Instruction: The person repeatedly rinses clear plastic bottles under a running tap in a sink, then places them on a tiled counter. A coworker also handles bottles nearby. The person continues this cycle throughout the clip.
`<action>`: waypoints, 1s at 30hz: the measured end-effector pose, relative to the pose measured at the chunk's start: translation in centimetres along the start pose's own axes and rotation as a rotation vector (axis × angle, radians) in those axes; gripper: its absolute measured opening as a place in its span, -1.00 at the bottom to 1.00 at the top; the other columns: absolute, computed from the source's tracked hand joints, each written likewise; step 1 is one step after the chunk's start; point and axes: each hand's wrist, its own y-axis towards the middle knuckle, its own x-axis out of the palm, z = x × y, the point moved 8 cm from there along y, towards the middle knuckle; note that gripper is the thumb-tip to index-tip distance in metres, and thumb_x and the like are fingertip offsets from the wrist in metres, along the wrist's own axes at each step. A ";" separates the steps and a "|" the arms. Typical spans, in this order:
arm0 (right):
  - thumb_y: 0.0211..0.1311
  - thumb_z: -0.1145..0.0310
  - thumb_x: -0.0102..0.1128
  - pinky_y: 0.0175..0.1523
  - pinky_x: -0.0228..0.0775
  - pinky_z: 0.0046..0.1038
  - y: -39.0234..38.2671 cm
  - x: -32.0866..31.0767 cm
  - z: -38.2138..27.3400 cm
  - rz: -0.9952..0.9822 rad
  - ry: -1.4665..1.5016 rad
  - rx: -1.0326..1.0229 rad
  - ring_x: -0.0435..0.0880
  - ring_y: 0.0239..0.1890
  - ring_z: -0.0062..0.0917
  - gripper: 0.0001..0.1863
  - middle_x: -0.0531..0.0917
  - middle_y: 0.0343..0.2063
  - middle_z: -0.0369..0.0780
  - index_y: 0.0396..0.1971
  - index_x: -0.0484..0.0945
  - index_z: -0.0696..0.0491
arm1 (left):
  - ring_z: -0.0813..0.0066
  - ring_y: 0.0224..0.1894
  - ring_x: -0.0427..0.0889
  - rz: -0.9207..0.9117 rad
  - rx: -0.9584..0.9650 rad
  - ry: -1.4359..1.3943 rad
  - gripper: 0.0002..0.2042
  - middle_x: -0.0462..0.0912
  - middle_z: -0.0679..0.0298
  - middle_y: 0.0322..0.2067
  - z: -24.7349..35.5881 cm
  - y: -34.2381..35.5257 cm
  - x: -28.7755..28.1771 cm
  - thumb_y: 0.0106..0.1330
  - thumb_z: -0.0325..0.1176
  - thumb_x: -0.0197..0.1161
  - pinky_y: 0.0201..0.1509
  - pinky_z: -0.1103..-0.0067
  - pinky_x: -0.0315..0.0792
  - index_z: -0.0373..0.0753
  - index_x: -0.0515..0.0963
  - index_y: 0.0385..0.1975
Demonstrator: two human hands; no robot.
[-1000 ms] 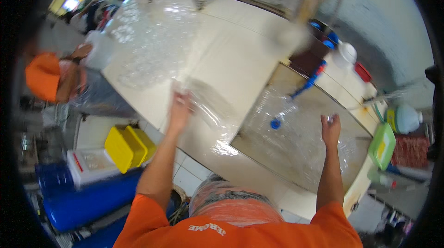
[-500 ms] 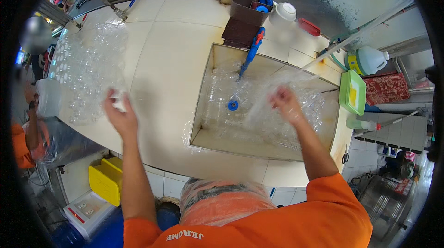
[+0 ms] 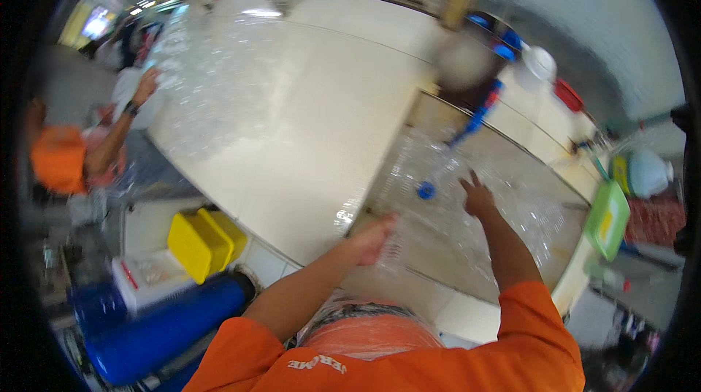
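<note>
A metal-edged sink holds several clear plastic bottles in water. My left hand is at its near left corner, fingers closed round a clear ribbed plastic bottle; blur softens the grip. Over the bottles in the sink, my right hand is open, its fingers stretched and apart, with nothing seen in it. A blue tap with a red handle reaches over the far rim. Left of my right hand, a round blue piece sits in the sink. Many more clear bottles stand on the counter at far left.
Another person in orange reaches toward the counter bottles from the left. A yellow bin and blue cylinder are below the counter. On the right are a green tray and a large jug; a white tub stands behind.
The view has turned, blurring. My left hand has come from the counter bottles to the sink corner and now holds a bottle. My right hand's fingers have spread. The other person's arm has reached forward.
</note>
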 end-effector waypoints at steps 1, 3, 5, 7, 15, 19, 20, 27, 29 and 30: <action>0.07 0.52 0.21 0.24 0.46 -0.12 0.4 1.6 0.2 -0.063 -0.089 0.008 0.49 0.21 0.06 -0.22 -0.05 0.52 -0.15 0.38 0.29 -0.14 | 0.24 -0.11 0.60 0.004 -0.003 -0.028 -0.49 0.55 0.16 -0.05 0.2 -0.9 -0.4 0.49 0.12 -0.01 0.02 0.19 0.54 -0.05 0.35 0.28; 0.08 0.53 0.20 0.22 0.46 -0.09 0.3 2.7 0.2 0.025 -0.091 0.064 0.45 0.22 0.10 -0.26 -0.01 0.50 -0.12 0.35 0.31 -0.14 | 0.23 -0.07 0.59 -0.050 -0.035 -0.069 -0.48 0.55 0.15 -0.03 0.5 -3.1 0.1 0.49 0.12 0.01 0.01 0.23 0.55 -0.06 0.35 0.28; 0.11 0.48 0.23 0.18 0.48 -0.12 -0.6 2.8 -0.5 0.118 -0.030 0.050 0.48 0.20 0.03 -0.32 0.08 0.45 -0.09 0.30 0.33 -0.07 | 0.22 -0.05 0.61 -0.097 -0.034 -0.118 -0.49 0.57 0.13 -0.01 1.2 -5.5 1.0 0.50 0.10 0.01 -0.06 0.28 0.59 -0.07 0.33 0.30; 0.13 0.42 0.27 0.14 0.49 -0.15 -2.0 1.0 -0.9 0.321 0.179 -0.014 0.52 0.16 -0.02 -0.37 0.23 0.36 -0.04 0.25 0.35 0.02 | 0.20 -0.10 0.64 -0.048 0.016 -0.181 -0.51 0.60 0.12 -0.02 2.0 -7.8 1.1 0.50 0.05 0.03 -0.10 0.28 0.58 -0.05 0.33 0.30; 0.09 0.25 0.47 -0.02 0.52 -0.21 -9.6 -7.5 8.6 0.990 0.650 0.285 0.68 -0.14 -0.09 -0.35 0.65 -0.20 0.09 0.11 0.40 0.24 | 0.25 -0.03 0.61 0.159 0.491 -0.053 -0.54 0.59 0.06 -0.06 17.6 -14.6 -6.7 0.53 -0.01 0.00 0.08 0.33 0.56 -0.13 0.36 0.28; 0.09 0.25 0.47 -0.07 0.54 -0.29 -15.2 -16.9 8.1 0.962 0.551 0.216 0.70 -0.18 -0.21 -0.33 0.68 -0.21 0.02 0.14 0.40 0.22 | 0.15 0.07 0.56 0.839 1.386 0.620 -0.51 0.47 0.10 0.15 32.0 -24.1 -7.2 0.52 -0.10 0.06 0.11 0.33 0.52 -0.23 0.30 0.32; 0.10 0.27 0.46 -0.08 0.54 -0.31 -16.9 -19.4 7.7 0.951 0.551 0.203 0.70 -0.19 -0.25 -0.34 0.68 -0.22 0.00 0.14 0.40 0.22 | 0.08 0.12 0.53 0.996 1.479 0.856 -0.52 0.47 0.08 0.18 33.6 -25.5 -6.2 0.50 -0.13 0.10 0.14 0.30 0.49 -0.24 0.32 0.31; 0.26 0.36 0.31 -0.18 0.50 -0.46 -17.3 -17.6 4.8 0.720 1.295 0.121 0.65 -0.28 -0.54 -0.50 0.67 -0.24 -0.18 0.15 0.42 0.19 | 0.05 0.18 0.45 1.613 0.945 1.664 -0.52 0.52 0.05 0.17 36.5 -24.3 -7.8 0.34 -0.17 0.29 0.26 0.18 0.28 -0.21 0.44 0.21; 0.33 0.26 0.23 -0.14 0.50 -0.47 -14.7 -11.0 1.9 0.373 1.360 0.057 0.65 -0.24 -0.53 -0.52 0.66 -0.20 -0.19 0.16 0.42 0.16 | 0.14 0.17 0.44 1.767 1.216 1.618 -0.52 0.54 0.09 0.14 34.5 -25.7 -5.1 0.32 -0.13 0.30 0.24 0.17 0.26 -0.17 0.45 0.19; 0.35 0.22 0.20 -0.09 0.50 -0.43 -14.2 -9.0 2.5 0.504 1.622 0.087 0.65 -0.20 -0.52 -0.53 0.67 -0.19 -0.21 0.15 0.44 0.14 | 0.14 0.16 0.44 1.620 1.372 1.617 -0.52 0.55 0.09 0.12 33.5 -25.6 -3.1 0.31 -0.16 0.31 0.25 0.18 0.26 -0.18 0.45 0.18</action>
